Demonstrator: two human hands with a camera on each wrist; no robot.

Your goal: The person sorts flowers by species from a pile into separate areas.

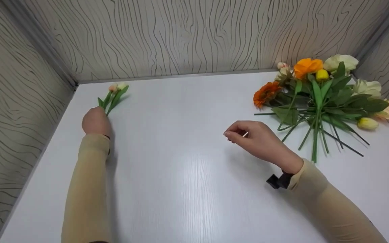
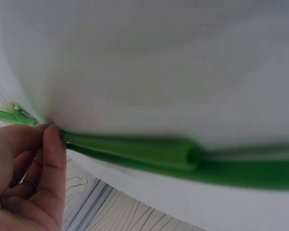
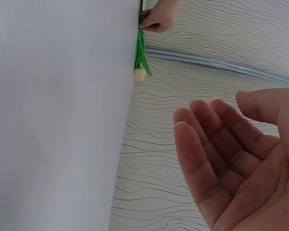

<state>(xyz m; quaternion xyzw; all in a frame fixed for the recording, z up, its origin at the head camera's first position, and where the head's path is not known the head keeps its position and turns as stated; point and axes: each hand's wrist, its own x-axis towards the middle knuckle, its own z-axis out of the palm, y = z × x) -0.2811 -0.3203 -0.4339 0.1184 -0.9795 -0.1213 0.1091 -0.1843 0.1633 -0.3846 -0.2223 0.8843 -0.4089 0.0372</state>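
At the table's far left, my left hand (image 1: 96, 122) pinches the stems of tulips (image 1: 118, 97), whose pink and white heads point away from me toward the back wall. Thumb and fingertips close on the green stems (image 2: 130, 148) in the left wrist view, low over the white tabletop. My right hand (image 1: 260, 143) hovers over the table right of the middle, its fingers loosely curved and holding nothing. In the right wrist view its palm (image 3: 250, 202) faces the camera, with thumb and fingers apart.
A loose pile of flowers lies at the back right, with an orange bloom (image 1: 307, 67), an orange gerbera (image 1: 266, 94), yellow tulips and white blooms. Several green stems (image 1: 315, 141) point toward me. Wood-grain patterned walls (image 1: 194, 37) border the white table (image 1: 174, 135).
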